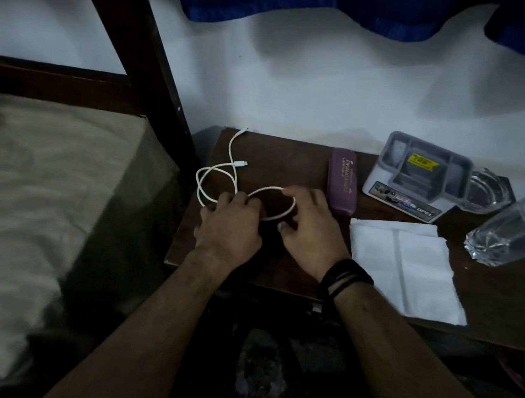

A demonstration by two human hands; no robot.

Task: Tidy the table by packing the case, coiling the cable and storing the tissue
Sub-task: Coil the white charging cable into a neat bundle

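A white cable (pixel 231 153) lies in loose loops on the dark wooden table (pixel 278 164), its two plug ends pointing toward the wall. My left hand (pixel 233 225) grips the cable where the loops cross. My right hand (pixel 310 218) pinches a small loop of the same cable between thumb and fingers. A purple case (pixel 342 184) lies closed just right of my right hand. A white tissue (pixel 405 266) lies flat and unfolded on the table's right front. A grey organiser box (pixel 419 178) with compartments stands behind the tissue.
A glass tumbler (pixel 515 233) and a clear glass ashtray (pixel 487 190) sit at the table's right end. A bed with a pale sheet (pixel 24 186) and a dark wooden post (pixel 158 70) border the table on the left. The wall runs behind.
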